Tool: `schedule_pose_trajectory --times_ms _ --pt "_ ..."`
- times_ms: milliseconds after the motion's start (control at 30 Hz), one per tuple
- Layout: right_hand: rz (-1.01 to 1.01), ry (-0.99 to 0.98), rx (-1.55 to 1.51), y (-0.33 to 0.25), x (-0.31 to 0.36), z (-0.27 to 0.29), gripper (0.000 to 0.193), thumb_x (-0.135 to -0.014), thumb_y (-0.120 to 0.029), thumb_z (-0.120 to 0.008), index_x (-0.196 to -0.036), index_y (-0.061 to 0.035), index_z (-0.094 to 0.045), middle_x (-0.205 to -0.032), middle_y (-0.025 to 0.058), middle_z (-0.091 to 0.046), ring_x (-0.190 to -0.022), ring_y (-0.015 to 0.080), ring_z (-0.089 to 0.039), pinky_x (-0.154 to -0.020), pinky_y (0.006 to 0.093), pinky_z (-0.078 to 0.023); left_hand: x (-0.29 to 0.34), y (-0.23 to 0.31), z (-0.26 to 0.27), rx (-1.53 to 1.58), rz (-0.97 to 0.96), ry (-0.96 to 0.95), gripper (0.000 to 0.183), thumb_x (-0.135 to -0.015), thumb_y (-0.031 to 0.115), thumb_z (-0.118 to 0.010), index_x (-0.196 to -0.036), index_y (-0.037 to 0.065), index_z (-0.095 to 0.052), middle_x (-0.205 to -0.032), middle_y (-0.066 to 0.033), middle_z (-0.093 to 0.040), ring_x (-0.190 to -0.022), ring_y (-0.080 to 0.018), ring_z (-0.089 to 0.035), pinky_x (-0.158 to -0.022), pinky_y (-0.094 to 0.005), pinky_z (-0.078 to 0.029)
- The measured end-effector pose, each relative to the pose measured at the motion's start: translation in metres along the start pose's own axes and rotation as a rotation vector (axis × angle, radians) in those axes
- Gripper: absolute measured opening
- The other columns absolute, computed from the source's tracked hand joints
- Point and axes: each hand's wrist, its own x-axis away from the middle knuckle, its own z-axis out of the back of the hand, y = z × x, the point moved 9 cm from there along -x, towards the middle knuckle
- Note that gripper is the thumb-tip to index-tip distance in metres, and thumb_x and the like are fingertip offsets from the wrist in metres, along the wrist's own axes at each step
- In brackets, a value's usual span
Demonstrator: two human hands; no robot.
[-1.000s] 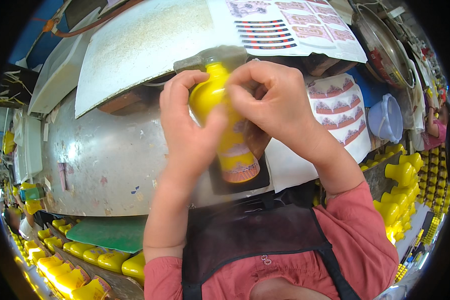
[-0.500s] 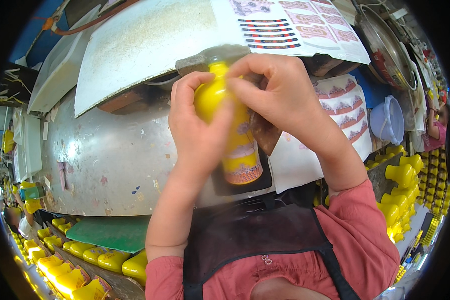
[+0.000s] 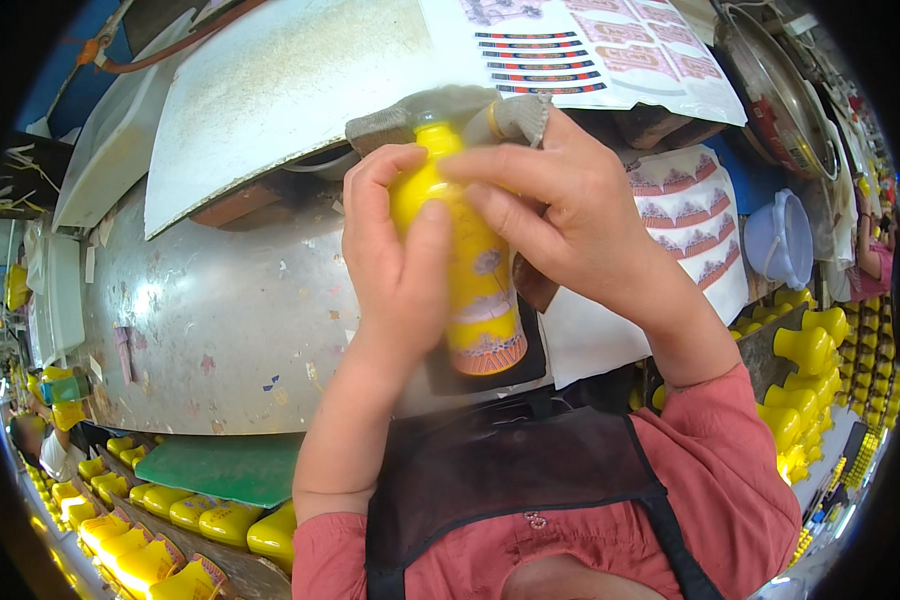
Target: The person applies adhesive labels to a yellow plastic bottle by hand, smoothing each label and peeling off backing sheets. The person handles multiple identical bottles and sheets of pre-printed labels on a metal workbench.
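Both hands wrap a yellow vase (image 3: 475,290) held upright above the metal worktable (image 3: 210,330), left hand (image 3: 395,265) closed round its left side, right hand (image 3: 560,215) gripping the neck and shoulder, sheets of decals (image 3: 690,215) just beside

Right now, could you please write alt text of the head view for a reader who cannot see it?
Two bare hands, the left hand and the right hand, hold an upright yellow bottle over a metal table, fingers pressed on its upper part. Sheets of printed labels lie to the right, and rows of yellow bottles lie below.
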Motion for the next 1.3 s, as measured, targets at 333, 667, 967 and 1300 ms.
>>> schedule_pose_trajectory --times_ms 333,667,967,1300 --pt "0.019 -0.084 0.056 -0.004 0.005 -0.003 0.033 -0.085 -0.007 -0.075 -0.118 -0.0116 -0.075 -0.099 0.0131 -0.071 -0.066 0.0248 -0.061 -0.063 0.0324 -0.052 0.0 -0.004 0.001 0.008 0.04 -0.023 0.041 -0.09 0.019 -0.058 -0.126 0.0 -0.056 -0.127 -0.016 -0.054 -0.117 -0.0271 -0.055 -0.104 -0.0384 -0.043" --pt "0.087 -0.016 0.11 0.001 0.015 -0.009 0.041 -0.084 -0.02 -0.077 -0.124 -0.0154 -0.068 -0.089 0.0113 -0.061 -0.061 0.0257 -0.061 -0.054 0.0351 -0.052 -0.004 -0.019 -0.004 0.399 0.323 0.008 0.027 -0.102 0.015 -0.049 -0.124 0.003 -0.055 -0.12 -0.0092 -0.06 -0.109 -0.0159 -0.057 -0.097 -0.0308 -0.046" --pt "-0.505 -0.096 -0.449 0.03 0.034 -0.012 0.049 -0.085 -0.028 -0.076 -0.125 -0.0054 -0.057 -0.097 0.0127 -0.063 -0.067 0.019 -0.061 -0.062 0.0327 -0.05 -0.003 -0.012 -0.004 0.574 0.321 -0.085 0.028 -0.095 0.013 -0.055 -0.122 0.003 -0.054 -0.134 -0.0128 -0.055 -0.123 -0.0203 -0.053 -0.106 -0.0363 -0.044" --pt "-0.387 -0.068 -0.428 -0.002 0.04 0.006 0.056 -0.084 -0.021 -0.077 -0.131 -0.0033 -0.051 -0.102 0.0026 -0.059 -0.065 0.0014 -0.054 -0.056 0.0174 -0.041 0.014 0.041 0.003 0.122 -0.029 -0.218 0.056 -0.074 0.016 -0.076 -0.123 0.007 -0.049 -0.143 -0.0179 -0.044 -0.129 -0.0283 -0.048 -0.111 -0.042 -0.04"
